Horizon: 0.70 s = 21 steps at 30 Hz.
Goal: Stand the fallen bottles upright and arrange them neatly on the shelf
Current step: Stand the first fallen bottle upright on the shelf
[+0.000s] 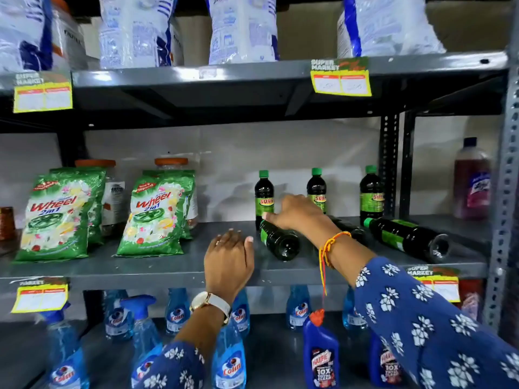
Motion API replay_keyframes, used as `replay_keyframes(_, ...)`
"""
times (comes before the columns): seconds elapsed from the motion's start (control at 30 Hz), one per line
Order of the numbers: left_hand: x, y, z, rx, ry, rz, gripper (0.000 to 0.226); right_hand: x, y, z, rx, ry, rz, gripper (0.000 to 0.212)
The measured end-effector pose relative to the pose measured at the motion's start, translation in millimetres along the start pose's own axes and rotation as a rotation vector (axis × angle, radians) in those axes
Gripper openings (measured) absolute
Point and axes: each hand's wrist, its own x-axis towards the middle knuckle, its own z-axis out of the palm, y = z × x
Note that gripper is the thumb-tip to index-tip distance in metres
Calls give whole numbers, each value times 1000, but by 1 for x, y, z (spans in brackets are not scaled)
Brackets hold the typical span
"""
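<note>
Three dark bottles with green caps stand upright at the back of the grey middle shelf (168, 265): one at left (263, 193), one in the middle (316, 189), one at right (371, 192). Three more lie on their sides in front. The left fallen bottle (278, 240) points its cap toward the back, and my right hand (295, 213) rests over its neck. The middle fallen bottle (351, 228) is mostly hidden behind my right wrist. The right fallen bottle (407, 238) lies untouched. My left hand (227, 259) hovers just left of the first fallen bottle, fingers curled, holding nothing.
Green detergent packs (60, 214) (157, 211) stand at the shelf's left. A pink-labelled bottle (471, 181) sits at far right beyond the steel upright (389, 164). Blue spray bottles (229, 357) and toilet cleaner bottles (320, 352) fill the shelf below. White bags line the shelf above.
</note>
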Motion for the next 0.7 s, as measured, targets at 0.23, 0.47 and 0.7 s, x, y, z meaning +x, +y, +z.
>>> replay_keyframes(0.23,-34,-23,26,-2,5,60,36,15,-20,57,-378,-34,136,55)
replay_keyframes(0.47,-35,-25,35,14,53,54,34,31,-9,89,-499,79,199,36)
replay_keyframes(0.7,-36,-24,35,12,42,46,34,15,27,92,138,404,20,58)
